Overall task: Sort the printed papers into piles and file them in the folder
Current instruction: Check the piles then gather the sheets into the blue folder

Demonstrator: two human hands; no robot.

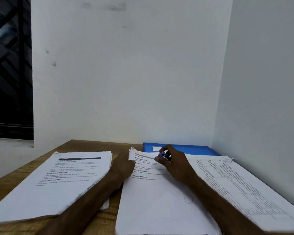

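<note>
Middle pile (159, 209): left grip (126, 167) pinches corner, right grip (173, 161) clutches blue object (163, 154); folder (193, 149) behind.

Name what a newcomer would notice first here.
Both hands meet at the top of the middle pile: the left hand at its ruffled corner, the right hand gripping a small blue object, too blurred to identify. Printed piles flank it, the left pile and the right pile of tables, with the blue folder behind against the wall.

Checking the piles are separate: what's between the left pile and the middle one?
Head view: bare wooden table, crossed by the left forearm; the left hand grips a corner of the middle pile.
</note>
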